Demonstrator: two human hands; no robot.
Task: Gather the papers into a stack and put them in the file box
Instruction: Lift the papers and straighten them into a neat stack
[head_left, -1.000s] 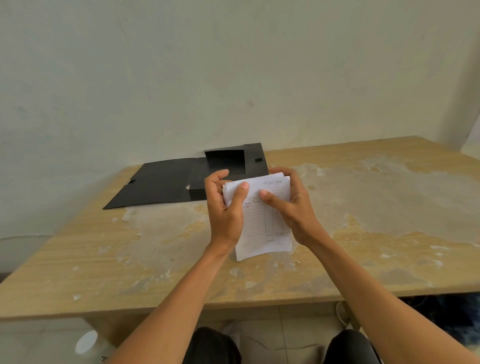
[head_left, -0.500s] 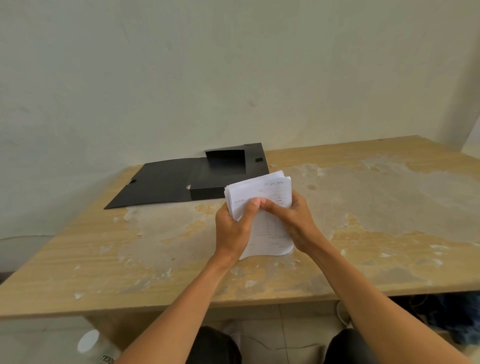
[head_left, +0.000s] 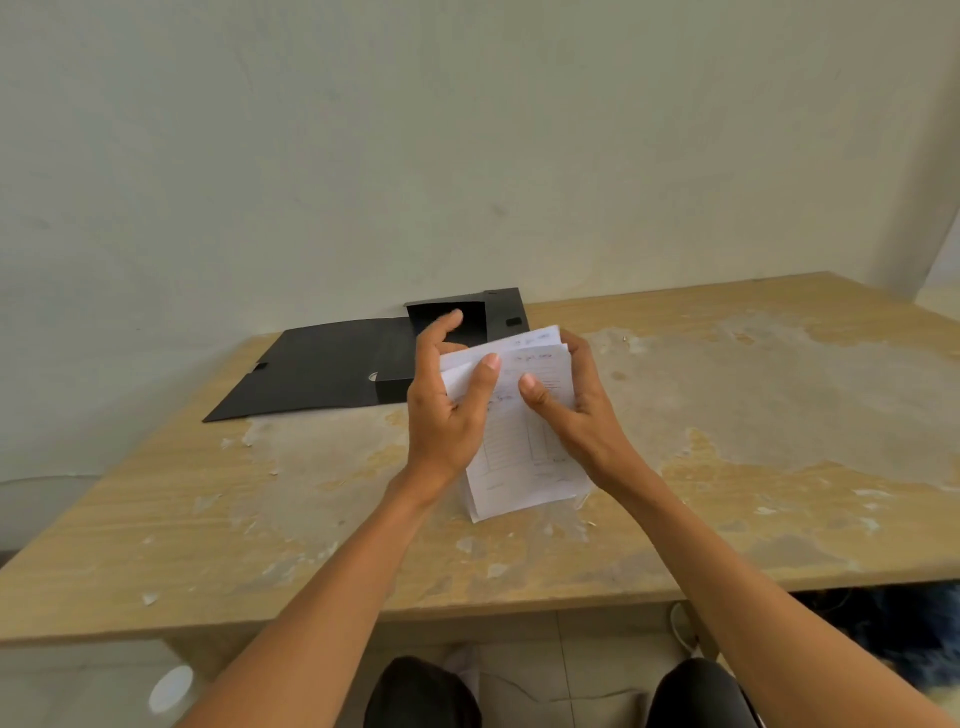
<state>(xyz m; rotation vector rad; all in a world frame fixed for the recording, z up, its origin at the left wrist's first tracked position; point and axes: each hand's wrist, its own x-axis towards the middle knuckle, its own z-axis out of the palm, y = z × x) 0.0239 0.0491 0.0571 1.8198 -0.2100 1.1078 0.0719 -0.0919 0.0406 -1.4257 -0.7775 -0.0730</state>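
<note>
A stack of white papers (head_left: 519, 457) with printed forms stands on its lower edge on the wooden table (head_left: 753, 415), held upright between both hands. My left hand (head_left: 447, 410) grips its left side, thumb on the front sheet and fingers curled behind. My right hand (head_left: 576, 410) holds the right side, thumb pressed on the front. The sheets are slightly fanned at the top. Behind the hands lies the black file box (head_left: 498, 317), open, with its lid (head_left: 317, 369) spread flat to the left.
The tabletop is worn, with pale patches and flakes of peeled surface. A plain wall rises right behind the table. My knees (head_left: 421, 691) show below the table's front edge, and a white round object (head_left: 171, 688) sits on the floor at lower left.
Both hands slid down the stack and then back up toward its top. The stack's lower edge now rests on the table, and its sheets stay slightly uneven.
</note>
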